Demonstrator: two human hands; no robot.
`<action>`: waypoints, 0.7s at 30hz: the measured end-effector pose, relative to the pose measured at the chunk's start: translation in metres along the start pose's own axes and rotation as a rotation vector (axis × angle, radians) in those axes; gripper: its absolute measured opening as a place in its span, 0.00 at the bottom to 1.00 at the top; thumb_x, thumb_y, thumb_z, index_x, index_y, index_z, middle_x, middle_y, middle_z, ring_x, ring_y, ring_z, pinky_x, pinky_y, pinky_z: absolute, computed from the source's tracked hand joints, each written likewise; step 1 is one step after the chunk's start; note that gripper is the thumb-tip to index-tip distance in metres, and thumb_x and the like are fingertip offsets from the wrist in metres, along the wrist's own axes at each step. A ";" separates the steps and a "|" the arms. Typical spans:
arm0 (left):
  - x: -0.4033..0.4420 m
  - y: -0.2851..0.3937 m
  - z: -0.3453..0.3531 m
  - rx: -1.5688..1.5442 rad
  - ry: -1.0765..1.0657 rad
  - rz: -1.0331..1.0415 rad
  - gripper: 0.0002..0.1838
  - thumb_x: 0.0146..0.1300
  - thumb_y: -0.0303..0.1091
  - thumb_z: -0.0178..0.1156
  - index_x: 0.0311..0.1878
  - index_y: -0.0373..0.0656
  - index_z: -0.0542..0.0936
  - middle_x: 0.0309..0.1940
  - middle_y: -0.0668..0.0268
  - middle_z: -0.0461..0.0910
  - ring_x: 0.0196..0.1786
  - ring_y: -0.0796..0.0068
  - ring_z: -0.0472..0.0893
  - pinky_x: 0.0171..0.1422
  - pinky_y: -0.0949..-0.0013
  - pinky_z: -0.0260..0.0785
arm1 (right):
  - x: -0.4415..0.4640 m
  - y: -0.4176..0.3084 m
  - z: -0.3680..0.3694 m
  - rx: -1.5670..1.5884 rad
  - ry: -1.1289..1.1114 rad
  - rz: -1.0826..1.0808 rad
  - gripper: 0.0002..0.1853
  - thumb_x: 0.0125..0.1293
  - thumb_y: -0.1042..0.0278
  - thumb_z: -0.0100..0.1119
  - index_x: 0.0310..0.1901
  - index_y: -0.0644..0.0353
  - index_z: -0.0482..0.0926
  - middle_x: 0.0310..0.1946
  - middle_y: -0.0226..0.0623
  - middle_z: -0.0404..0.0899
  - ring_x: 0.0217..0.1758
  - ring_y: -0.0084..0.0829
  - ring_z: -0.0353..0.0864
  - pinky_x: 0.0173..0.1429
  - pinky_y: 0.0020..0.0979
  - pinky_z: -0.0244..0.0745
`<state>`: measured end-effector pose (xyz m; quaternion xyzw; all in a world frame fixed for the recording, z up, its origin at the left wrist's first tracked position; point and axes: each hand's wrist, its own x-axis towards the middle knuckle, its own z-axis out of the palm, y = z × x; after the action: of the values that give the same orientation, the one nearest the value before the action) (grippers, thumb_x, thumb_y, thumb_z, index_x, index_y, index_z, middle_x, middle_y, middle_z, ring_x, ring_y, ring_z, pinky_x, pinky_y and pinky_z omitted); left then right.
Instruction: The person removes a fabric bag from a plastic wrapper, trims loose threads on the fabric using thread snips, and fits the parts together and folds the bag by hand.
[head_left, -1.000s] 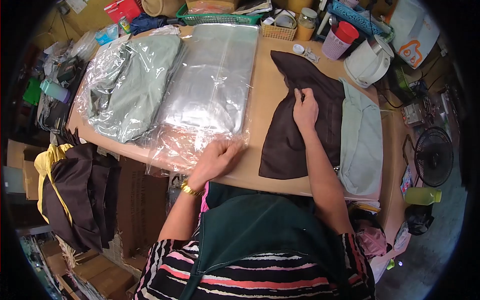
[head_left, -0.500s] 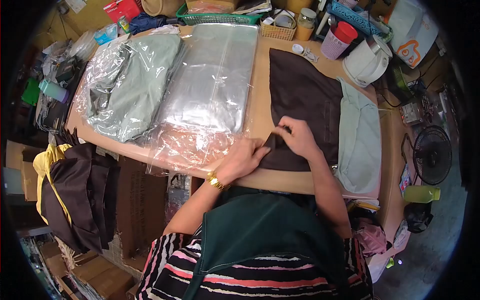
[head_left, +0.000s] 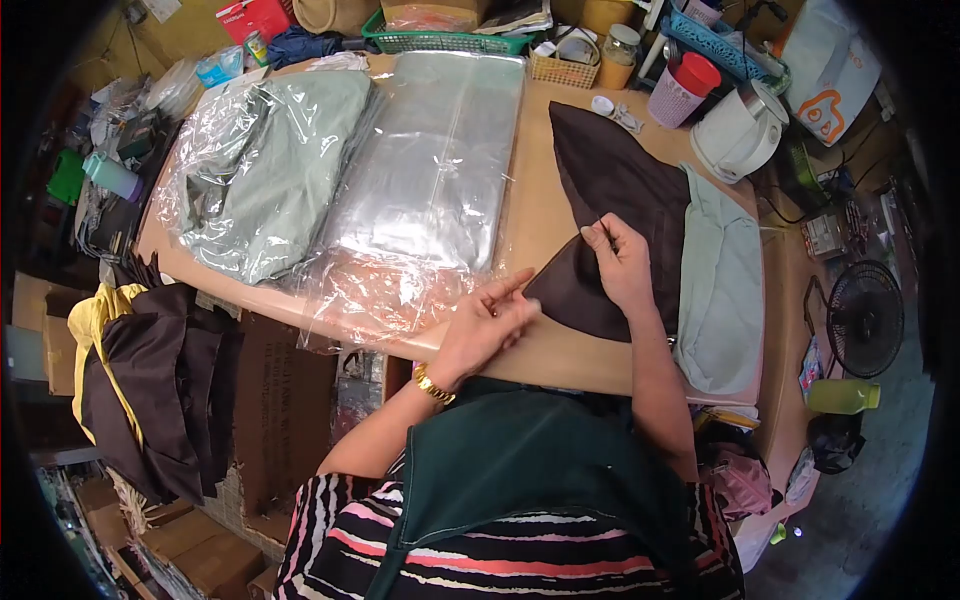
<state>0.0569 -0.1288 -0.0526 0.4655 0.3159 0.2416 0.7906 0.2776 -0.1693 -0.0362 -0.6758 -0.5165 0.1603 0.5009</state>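
A dark brown cloth (head_left: 640,190) lies on the table's right half, its left edge pulled up into a fold. My right hand (head_left: 622,262) pinches that edge between thumb and fingers. Beside the cloth's lower left corner is my left hand (head_left: 490,325), its fingers apart and somewhat blurred, holding nothing that I can see. Whether its fingertips touch the corner, I cannot tell. A gathered pale green cloth (head_left: 722,280) lies along the brown cloth's right side.
Clear plastic bags (head_left: 425,160) lie left of the brown cloth. Farther left, a green garment (head_left: 310,160) is inside clear plastic. A white kettle (head_left: 738,132) and a pink basket (head_left: 676,95) stand at the back right. Dark cloths (head_left: 150,390) hang at the left.
My right hand has moved up and right, drawing the brown cloth's edge with it. My left hand has come off the cloth's corner and its fingers have spread.
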 end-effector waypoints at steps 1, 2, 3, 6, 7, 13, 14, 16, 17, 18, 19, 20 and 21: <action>0.006 -0.006 0.000 -0.160 0.026 -0.068 0.15 0.65 0.34 0.65 0.50 0.33 0.81 0.28 0.72 0.77 0.24 0.89 0.71 0.26 0.82 0.62 | -0.001 0.000 0.000 -0.001 0.002 0.002 0.16 0.69 0.62 0.60 0.29 0.65 0.71 0.17 0.32 0.64 0.23 0.19 0.59 0.29 0.26 0.60; 0.008 -0.012 -0.002 -0.160 0.022 -0.070 0.15 0.65 0.34 0.65 0.50 0.33 0.81 0.28 0.72 0.77 0.24 0.89 0.71 0.26 0.82 0.62 | -0.002 0.000 -0.001 -0.004 0.028 0.010 0.16 0.69 0.62 0.60 0.29 0.64 0.71 0.17 0.30 0.64 0.24 0.18 0.60 0.29 0.25 0.59; 0.010 -0.016 -0.003 -0.206 0.086 -0.032 0.12 0.66 0.33 0.64 0.47 0.34 0.81 0.27 0.72 0.77 0.23 0.88 0.71 0.25 0.82 0.62 | -0.003 0.000 -0.002 -0.009 0.055 0.018 0.16 0.70 0.62 0.60 0.28 0.64 0.71 0.18 0.28 0.65 0.24 0.17 0.60 0.29 0.25 0.59; 0.002 -0.009 -0.006 -0.282 0.207 0.039 0.09 0.68 0.33 0.62 0.33 0.39 0.80 0.21 0.73 0.75 0.18 0.88 0.68 0.22 0.81 0.59 | -0.004 0.002 -0.005 0.091 0.199 0.021 0.17 0.71 0.62 0.59 0.28 0.63 0.70 0.20 0.24 0.64 0.26 0.16 0.59 0.29 0.24 0.58; -0.003 -0.009 -0.022 -0.322 0.108 0.050 0.10 0.68 0.33 0.61 0.31 0.40 0.78 0.19 0.74 0.73 0.18 0.88 0.67 0.21 0.81 0.57 | -0.005 0.005 -0.009 0.089 0.203 0.026 0.17 0.71 0.62 0.59 0.28 0.63 0.70 0.20 0.24 0.64 0.26 0.16 0.59 0.29 0.24 0.58; -0.010 -0.008 0.000 -0.226 0.059 -0.023 0.06 0.67 0.32 0.63 0.36 0.42 0.77 0.24 0.74 0.75 0.23 0.88 0.71 0.24 0.83 0.60 | 0.000 -0.006 -0.003 0.196 0.199 0.057 0.17 0.71 0.63 0.58 0.27 0.62 0.68 0.21 0.21 0.62 0.27 0.13 0.57 0.30 0.22 0.56; -0.007 -0.008 0.008 -0.225 0.062 -0.020 0.06 0.67 0.32 0.63 0.36 0.42 0.77 0.24 0.74 0.75 0.23 0.88 0.71 0.24 0.83 0.60 | -0.002 -0.009 0.000 0.172 0.184 0.064 0.16 0.72 0.63 0.58 0.27 0.60 0.68 0.22 0.19 0.62 0.27 0.12 0.57 0.30 0.20 0.55; 0.000 -0.009 0.020 -0.265 0.045 0.114 0.09 0.67 0.32 0.62 0.46 0.40 0.78 0.30 0.73 0.78 0.26 0.86 0.75 0.27 0.83 0.65 | -0.004 -0.013 0.004 0.149 0.168 0.070 0.15 0.72 0.63 0.58 0.27 0.59 0.69 0.23 0.17 0.62 0.28 0.11 0.57 0.31 0.19 0.55; 0.008 -0.019 0.008 -0.237 -0.031 0.059 0.13 0.68 0.33 0.62 0.53 0.41 0.78 0.36 0.72 0.80 0.29 0.85 0.77 0.32 0.80 0.69 | -0.006 -0.014 0.006 0.179 0.140 0.066 0.16 0.72 0.64 0.58 0.27 0.61 0.69 0.22 0.19 0.63 0.27 0.11 0.58 0.30 0.20 0.56; 0.013 -0.033 -0.002 -0.235 -0.036 0.055 0.13 0.68 0.33 0.62 0.53 0.41 0.78 0.36 0.72 0.80 0.29 0.85 0.77 0.32 0.80 0.69 | -0.008 -0.015 0.007 0.206 0.118 0.064 0.16 0.72 0.65 0.58 0.27 0.62 0.69 0.21 0.20 0.63 0.27 0.11 0.59 0.29 0.21 0.57; 0.017 -0.047 -0.009 -0.379 -0.030 0.141 0.14 0.69 0.35 0.61 0.54 0.41 0.78 0.39 0.72 0.80 0.34 0.84 0.78 0.36 0.78 0.70 | -0.013 -0.018 0.010 0.212 0.082 0.096 0.12 0.71 0.66 0.58 0.30 0.63 0.73 0.20 0.21 0.66 0.26 0.12 0.61 0.28 0.22 0.58; 0.017 -0.035 -0.002 -0.524 -0.028 0.223 0.15 0.70 0.38 0.59 0.56 0.42 0.77 0.42 0.72 0.80 0.39 0.83 0.79 0.41 0.76 0.72 | -0.017 -0.022 0.014 0.217 0.050 0.129 0.09 0.70 0.68 0.58 0.33 0.64 0.76 0.20 0.22 0.69 0.25 0.13 0.64 0.28 0.24 0.60; 0.007 -0.023 0.005 -0.587 0.033 0.134 0.16 0.72 0.43 0.56 0.55 0.44 0.77 0.47 0.71 0.80 0.50 0.81 0.78 0.51 0.71 0.72 | -0.024 -0.031 0.019 0.271 -0.075 0.179 0.07 0.69 0.69 0.58 0.36 0.64 0.77 0.20 0.22 0.71 0.24 0.13 0.66 0.29 0.23 0.62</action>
<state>0.0672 -0.1373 -0.0730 0.2329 0.2141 0.3817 0.8685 0.2367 -0.1814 -0.0260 -0.6390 -0.4463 0.2974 0.5514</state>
